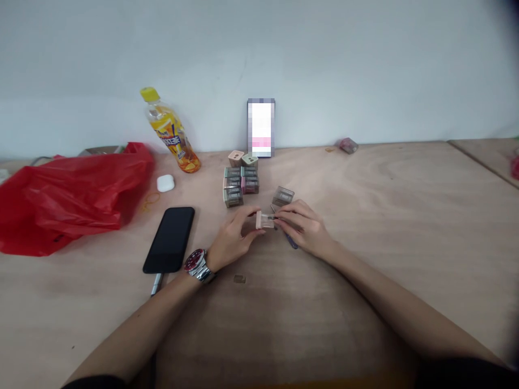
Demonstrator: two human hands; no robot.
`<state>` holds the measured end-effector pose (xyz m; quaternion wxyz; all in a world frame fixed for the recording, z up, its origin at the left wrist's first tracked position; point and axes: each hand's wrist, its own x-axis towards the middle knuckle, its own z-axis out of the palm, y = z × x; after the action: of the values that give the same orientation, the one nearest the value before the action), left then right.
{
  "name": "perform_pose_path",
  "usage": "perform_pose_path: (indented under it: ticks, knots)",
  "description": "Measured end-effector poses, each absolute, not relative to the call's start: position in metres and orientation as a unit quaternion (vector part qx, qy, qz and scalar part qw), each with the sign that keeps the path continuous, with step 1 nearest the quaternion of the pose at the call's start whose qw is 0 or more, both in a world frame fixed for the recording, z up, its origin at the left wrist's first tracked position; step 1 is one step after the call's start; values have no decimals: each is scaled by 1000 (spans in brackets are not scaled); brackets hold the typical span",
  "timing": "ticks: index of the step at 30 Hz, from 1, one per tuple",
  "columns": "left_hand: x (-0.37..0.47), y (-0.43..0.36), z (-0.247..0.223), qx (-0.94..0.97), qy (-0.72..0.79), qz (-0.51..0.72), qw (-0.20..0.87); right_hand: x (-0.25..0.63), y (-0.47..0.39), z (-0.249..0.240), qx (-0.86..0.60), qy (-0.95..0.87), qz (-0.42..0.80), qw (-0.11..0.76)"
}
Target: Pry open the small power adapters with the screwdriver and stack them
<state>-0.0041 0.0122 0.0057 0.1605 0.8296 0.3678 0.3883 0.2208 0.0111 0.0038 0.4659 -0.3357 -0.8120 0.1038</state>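
My left hand [237, 235], with a watch [197, 263] on its wrist, grips a small clear case with a pale pink end [259, 220] between thumb and finger. At the case's other end, the fingertips of my right hand [304, 224] are pinched on a small dark part too tiny to name. Under the right hand lies a dark blue tool [292, 241], partly covered. A grey transparent case [283, 195] rests just beyond the right hand. Several similar cases [233, 196] with coloured ends are grouped behind the left hand. A small brownish piece [239, 279] lies nearer to me.
On the left are a red plastic bag [77, 200], a white earphone case [165, 183], a black phone [170, 239] with a cable and a tilted drink bottle [170, 132]. A lit phone [261, 127] leans on the wall. Another case [348, 145] lies back right.
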Motion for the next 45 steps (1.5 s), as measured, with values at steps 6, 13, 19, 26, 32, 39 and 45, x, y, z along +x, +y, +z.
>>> perform_pose_path:
  ticks: [6,13,19,26,32,39,45]
  knots:
    - [-4,12,7,831,362,392,157,219,9,10,-364,-786,149,477]
    - [-4,12,6,833,364,387,156,216,8,13,-427,-695,308,490]
    - [-4,13,6,829,378,381,158,216,10,15,-411,-578,462,532]
    - [-4,12,6,832,368,382,161,216,12,19,-411,-574,463,536]
    - [-4,13,7,839,358,381,154,219,15,17,-410,-560,514,505]
    - [-4,13,7,841,355,379,155,227,17,14,-414,-623,510,423]
    - [-4,13,7,841,355,380,150,228,19,17,-394,-648,512,404]
